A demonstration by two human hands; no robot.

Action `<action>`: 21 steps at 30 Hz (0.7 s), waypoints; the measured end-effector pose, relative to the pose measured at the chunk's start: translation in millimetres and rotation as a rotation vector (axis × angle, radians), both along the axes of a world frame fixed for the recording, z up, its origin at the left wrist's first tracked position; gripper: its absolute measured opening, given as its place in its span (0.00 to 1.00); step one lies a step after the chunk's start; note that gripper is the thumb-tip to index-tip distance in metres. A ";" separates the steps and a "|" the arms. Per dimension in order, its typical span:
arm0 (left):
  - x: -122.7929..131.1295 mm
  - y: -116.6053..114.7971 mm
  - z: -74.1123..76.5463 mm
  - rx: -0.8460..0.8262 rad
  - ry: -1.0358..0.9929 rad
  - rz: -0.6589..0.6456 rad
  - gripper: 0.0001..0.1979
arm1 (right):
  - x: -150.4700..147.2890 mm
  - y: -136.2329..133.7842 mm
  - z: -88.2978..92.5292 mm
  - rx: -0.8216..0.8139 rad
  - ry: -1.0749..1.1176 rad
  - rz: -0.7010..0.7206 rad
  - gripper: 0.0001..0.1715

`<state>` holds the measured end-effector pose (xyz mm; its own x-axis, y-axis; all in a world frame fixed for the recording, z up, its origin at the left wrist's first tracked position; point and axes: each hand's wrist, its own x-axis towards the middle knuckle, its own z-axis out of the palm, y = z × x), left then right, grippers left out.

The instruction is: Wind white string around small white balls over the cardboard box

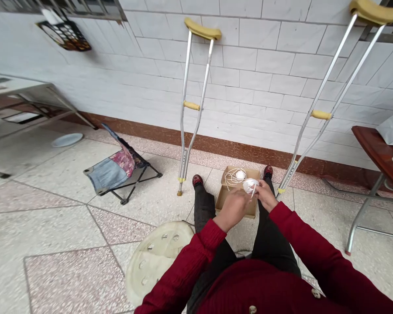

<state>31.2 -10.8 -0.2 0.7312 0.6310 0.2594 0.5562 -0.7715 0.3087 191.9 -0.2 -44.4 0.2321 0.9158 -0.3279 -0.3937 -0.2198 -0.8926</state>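
Observation:
Over a cardboard box on the floor, my right hand (266, 195) grips a small white bundle (249, 185) with a narrow white strip across it. My left hand (235, 208) is closed close beside it, with its fingertips at the lower end of the strip. Its back faces me, so what it pinches is hard to make out. Below, the open cardboard box (220, 201) lies between my feet. Loops of white cord (231, 176) and a round white piece (240, 175) rest in its far part.
Two crutches with yellow pads, the left one (187, 104) and the right one (321, 114), lean on the tiled wall. A folding stool (113, 172) stands at left. Near my left leg is a round plastic stool (157, 257). A brown table (378, 148) stands at right.

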 end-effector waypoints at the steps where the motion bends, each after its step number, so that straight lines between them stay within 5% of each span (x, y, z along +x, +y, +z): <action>1: -5.7 -3.3 -7.1 -0.089 -0.057 0.029 0.11 | 0.8 -0.6 7.3 0.025 0.035 0.032 0.24; 6: -28.3 -9.6 -49.0 -0.514 -0.210 0.086 0.16 | 0.6 -21.0 31.1 0.089 -0.066 0.233 0.23; 9: -33.1 -0.4 -66.7 -0.602 -0.248 0.126 0.16 | 2.4 -33.3 34.6 0.167 -0.319 0.318 0.25; 14: -31.7 15.7 -70.4 -0.587 -0.257 0.081 0.15 | 16.3 -35.6 45.6 0.231 -0.451 0.169 0.26; 21: -9.4 -12.9 -81.6 -0.662 -0.261 -0.008 0.18 | 15.9 -35.3 74.4 0.289 -0.359 0.043 0.26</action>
